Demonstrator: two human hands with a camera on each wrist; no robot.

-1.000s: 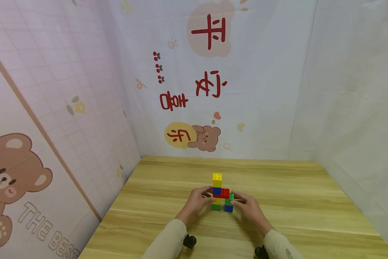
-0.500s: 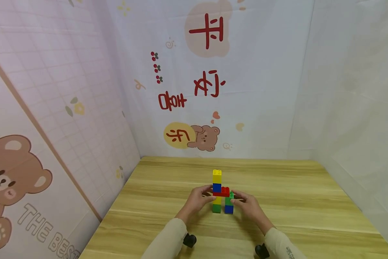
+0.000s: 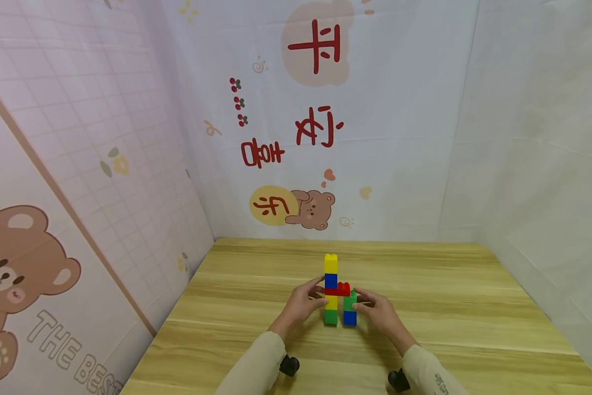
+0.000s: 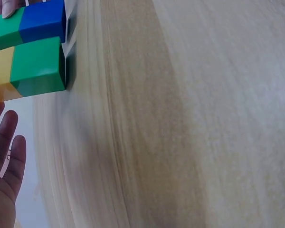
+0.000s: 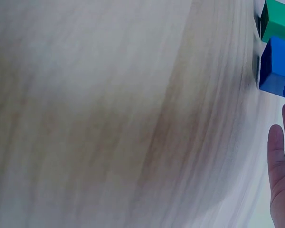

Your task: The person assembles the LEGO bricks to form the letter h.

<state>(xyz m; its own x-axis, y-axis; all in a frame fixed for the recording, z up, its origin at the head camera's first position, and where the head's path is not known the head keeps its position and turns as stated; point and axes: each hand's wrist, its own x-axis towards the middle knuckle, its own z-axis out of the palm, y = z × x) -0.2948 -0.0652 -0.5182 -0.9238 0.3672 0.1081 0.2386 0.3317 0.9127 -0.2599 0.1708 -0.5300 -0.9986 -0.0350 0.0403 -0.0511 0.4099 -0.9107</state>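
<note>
A structure of toy building blocks stands between the two hands in the head view. Its left column has a green block (image 3: 331, 317) at the bottom, then a yellow block (image 3: 331, 302), a red block (image 3: 343, 289), a blue block (image 3: 331, 281) and a yellow block (image 3: 331, 264) on top. The red one reaches across to a shorter column, a green block (image 3: 350, 303) over a blue block (image 3: 349, 318). My left hand (image 3: 302, 303) pinches the left column around its yellow and red levels. With thumb and fingers, my right hand (image 3: 381, 313) grips the short column's green block.
The blocks are over a wood-grain table (image 3: 439, 285), with a printed cloth wall (image 3: 399, 137) behind it and further cloth on both sides. Black wrist devices (image 3: 289, 366) show below the sleeves. In the left wrist view, shadows lie beside the bottom blocks.
The structure has tipped slightly in the hands: its top has risen in the head view, its studs show less and its front faces more. Both hands have stayed nearly in place.
</note>
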